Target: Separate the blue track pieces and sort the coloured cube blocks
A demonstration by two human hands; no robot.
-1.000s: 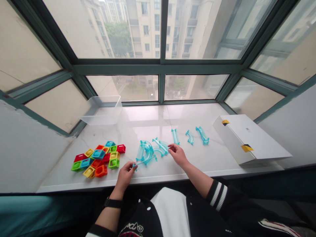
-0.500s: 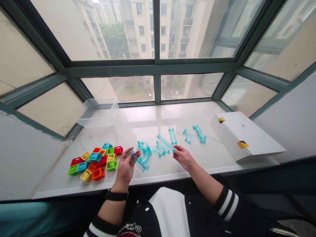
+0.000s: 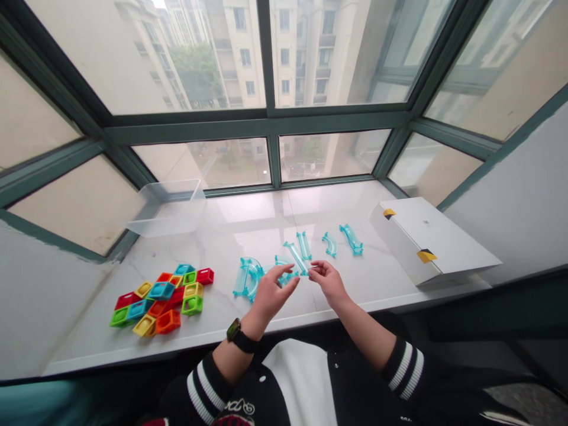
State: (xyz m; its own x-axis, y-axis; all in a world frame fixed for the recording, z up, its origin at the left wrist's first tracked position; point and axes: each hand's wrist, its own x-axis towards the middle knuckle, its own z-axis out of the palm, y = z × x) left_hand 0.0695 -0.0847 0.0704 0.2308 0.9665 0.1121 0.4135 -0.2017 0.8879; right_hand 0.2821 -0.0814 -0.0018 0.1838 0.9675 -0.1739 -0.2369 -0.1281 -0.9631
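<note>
I see the left hand (image 3: 271, 293) with thumb and forefinger spread, in front of a curved piece (image 3: 281, 260) that it partly hides from me. The right hand (image 3: 329, 284) has its fingertips at the near end of a long blue strip (image 3: 294, 255); I cannot tell whether they pinch it. The strip slants away, far and left, to the centre of the windowsill. Just beyond it lies a shorter strip (image 3: 304, 245), then a small arc (image 3: 329, 244) and a wavy piece (image 3: 351, 240) farther right. A blue cluster (image 3: 249, 277) sits just left of the left hand.

Farther left I have a patch of coloured blocks (image 3: 162, 290), with a clear tub (image 3: 166, 227) at the far left. A white box (image 3: 437, 242) with black-and-yellow tabs fills the right end. The windowsill (image 3: 244, 222) is pale, veined and glossy, enclosed by green window frames (image 3: 328, 123); outside I make out buildings (image 3: 302, 59) and a tree (image 3: 197, 74).
</note>
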